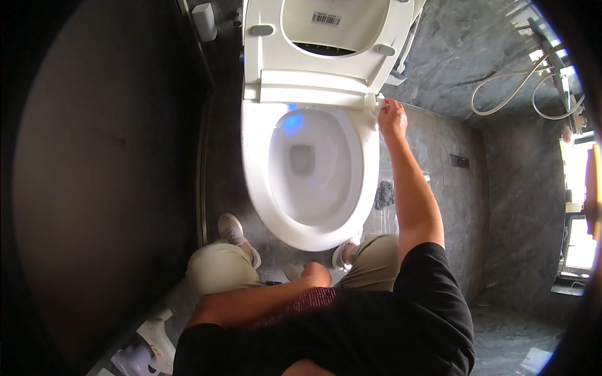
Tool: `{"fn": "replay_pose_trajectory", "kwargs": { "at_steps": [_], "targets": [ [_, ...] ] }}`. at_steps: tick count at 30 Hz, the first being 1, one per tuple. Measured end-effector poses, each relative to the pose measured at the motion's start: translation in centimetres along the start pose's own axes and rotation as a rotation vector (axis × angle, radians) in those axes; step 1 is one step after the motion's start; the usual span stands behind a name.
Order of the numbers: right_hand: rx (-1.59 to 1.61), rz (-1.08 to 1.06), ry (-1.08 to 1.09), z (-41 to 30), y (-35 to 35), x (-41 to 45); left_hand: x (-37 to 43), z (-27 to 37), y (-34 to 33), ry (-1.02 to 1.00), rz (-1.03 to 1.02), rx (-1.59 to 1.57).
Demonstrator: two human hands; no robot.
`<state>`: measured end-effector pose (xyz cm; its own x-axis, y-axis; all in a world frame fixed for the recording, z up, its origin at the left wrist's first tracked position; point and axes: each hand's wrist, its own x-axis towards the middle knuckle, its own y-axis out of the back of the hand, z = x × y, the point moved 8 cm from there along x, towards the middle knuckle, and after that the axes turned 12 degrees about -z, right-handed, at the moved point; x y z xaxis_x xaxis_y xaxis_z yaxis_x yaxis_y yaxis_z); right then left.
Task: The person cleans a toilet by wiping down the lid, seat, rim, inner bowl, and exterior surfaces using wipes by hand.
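Note:
A white toilet (256, 197) stands before me, its bowl uncovered and a little water at the bottom. Its raised seat (324, 63) leans back with grey bumpers showing. The lid (301, 23) is visible through the seat opening and bears a printed label. At the right end of the hinge, my right hand (393, 117) pinches a small white piece (380, 101); whether it is part of the seat or a wipe is unclear. My left hand (316, 274) is curled low in front of my body, a pale, cloth-like thing (294, 271) at its fingers.
A dark door or panel (117, 141) rises close on the left. A white container (204, 22) stands behind it. On the right are a floor drain (459, 161), a looped white hose (491, 113) and a dark patch (385, 195). White and purple plastic items (153, 345) lie at lower left.

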<state>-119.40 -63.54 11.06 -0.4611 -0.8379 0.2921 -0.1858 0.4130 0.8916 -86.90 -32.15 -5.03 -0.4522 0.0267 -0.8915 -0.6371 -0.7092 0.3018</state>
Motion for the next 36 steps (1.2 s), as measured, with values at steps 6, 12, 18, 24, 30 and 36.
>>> {"fn": "replay_pose_trajectory", "kwargs": {
  "at_steps": [6, 12, 18, 24, 30, 36],
  "targets": [
    [0.212, -0.649, -0.078, -0.7, -2.5, -0.5, -1.1, 0.0, -0.1, -0.049, 0.058, 0.004],
    [1.345, -0.850, -0.298, -6.9, 1.8, -8.3, -9.0, 0.4, 3.8, -0.249, 0.380, 0.296],
    [1.733, -1.052, -0.071, -18.3, 6.3, -16.1, -11.5, -0.1, 8.6, -0.455, 0.496, -0.343],
    [1.775, -0.932, -0.136, -21.9, 7.0, -24.6, -16.5, -8.4, 9.6, -0.657, 1.115, -1.317],
    [1.303, -0.971, -0.123, -21.5, 5.4, -33.0, -20.4, -9.4, 5.6, -0.796, 1.314, -1.493],
    [1.552, -1.145, -0.191, -24.8, 6.2, -41.2, -26.0, -7.1, -0.7, -0.780, 1.652, -1.846]
  ]
}}
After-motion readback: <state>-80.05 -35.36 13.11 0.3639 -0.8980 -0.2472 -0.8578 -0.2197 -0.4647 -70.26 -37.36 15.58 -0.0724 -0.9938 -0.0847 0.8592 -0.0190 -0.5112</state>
